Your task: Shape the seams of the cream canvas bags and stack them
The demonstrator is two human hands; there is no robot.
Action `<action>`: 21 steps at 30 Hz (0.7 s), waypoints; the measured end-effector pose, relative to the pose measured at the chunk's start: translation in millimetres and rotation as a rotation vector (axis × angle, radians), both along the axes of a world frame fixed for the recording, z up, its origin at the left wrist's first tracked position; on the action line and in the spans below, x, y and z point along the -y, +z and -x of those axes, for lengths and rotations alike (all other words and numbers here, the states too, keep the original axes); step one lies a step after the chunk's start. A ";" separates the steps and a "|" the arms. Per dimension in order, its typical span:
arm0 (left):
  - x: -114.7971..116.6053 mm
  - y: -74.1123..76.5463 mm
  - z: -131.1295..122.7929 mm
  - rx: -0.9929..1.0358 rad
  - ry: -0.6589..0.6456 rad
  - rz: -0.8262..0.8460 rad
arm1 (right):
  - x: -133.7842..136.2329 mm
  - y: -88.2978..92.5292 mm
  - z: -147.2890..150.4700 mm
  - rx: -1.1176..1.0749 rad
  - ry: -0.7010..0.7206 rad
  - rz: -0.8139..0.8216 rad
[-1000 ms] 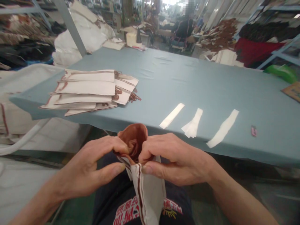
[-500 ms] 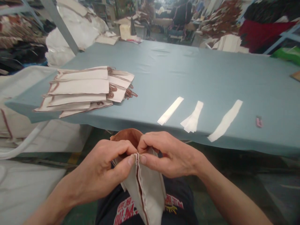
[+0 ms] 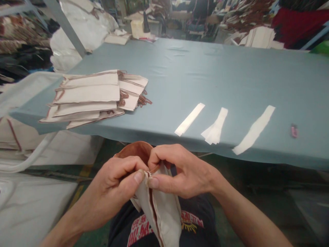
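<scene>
A cream fabric piece (image 3: 167,212) with a brown-edged seam and a brown inner face hangs over my lap, below the table's front edge. My left hand (image 3: 122,187) pinches its top edge at the left of the seam, thumb and forefinger pressed together. Just right of the seam, my right hand (image 3: 180,171) grips the same edge between thumb and curled fingers. The two thumb tips are almost touching. The lower end of the piece runs out of view at the bottom.
On the blue-green table (image 3: 180,82) lie a stack of cream pieces (image 3: 89,87), white strips (image 3: 190,119) (image 3: 216,126) (image 3: 254,130) and a small pink object (image 3: 294,131). A white-framed cart (image 3: 33,154) stands left. A person (image 3: 202,13) is at the far back.
The view has shifted slightly, so the strips sit further right. Both hands keep their pinch on the fabric, with the thumb tips a little changed in position and more brown inner face showing.
</scene>
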State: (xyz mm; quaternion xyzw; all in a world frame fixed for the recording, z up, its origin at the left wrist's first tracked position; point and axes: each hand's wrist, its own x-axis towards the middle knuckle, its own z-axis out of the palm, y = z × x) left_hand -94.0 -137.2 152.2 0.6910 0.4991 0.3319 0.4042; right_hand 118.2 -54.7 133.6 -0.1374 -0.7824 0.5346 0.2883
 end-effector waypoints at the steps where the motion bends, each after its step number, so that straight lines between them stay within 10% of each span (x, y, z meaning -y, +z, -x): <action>1: -0.1 -0.6 -0.1 0.003 0.009 -0.005 | -0.5 -0.4 -0.1 -0.002 0.007 0.012; 21: 12.6 -3.2 12.5 0.123 0.008 -0.001 | 0.1 11.9 13.4 0.096 0.090 0.087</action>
